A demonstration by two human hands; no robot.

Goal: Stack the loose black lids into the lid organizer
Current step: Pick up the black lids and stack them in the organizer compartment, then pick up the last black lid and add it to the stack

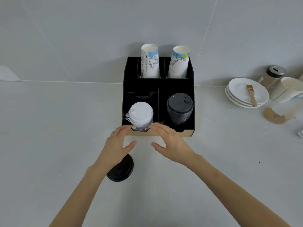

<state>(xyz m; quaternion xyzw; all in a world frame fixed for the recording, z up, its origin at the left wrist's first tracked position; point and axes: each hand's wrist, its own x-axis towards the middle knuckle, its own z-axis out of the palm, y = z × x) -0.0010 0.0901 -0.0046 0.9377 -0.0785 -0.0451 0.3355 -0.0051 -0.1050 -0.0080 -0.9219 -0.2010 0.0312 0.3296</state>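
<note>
A black lid organizer (158, 86) stands against the wall. Its front right compartment holds a stack of black lids (180, 108). The front left compartment holds a stack of white lids (140, 115). One loose black lid (122, 169) lies on the counter in front, partly hidden under my left wrist. My left hand (118, 145) and my right hand (168, 141) hover just before the organizer's front edge, on either side of the white stack. Both hands hold nothing and their fingers are spread.
Two stacks of paper cups (150, 63) stand upside down in the organizer's back slots. At the right are stacked white plates (236, 94) with a brush (251, 95), a jar (272, 77) and more cups (288, 90).
</note>
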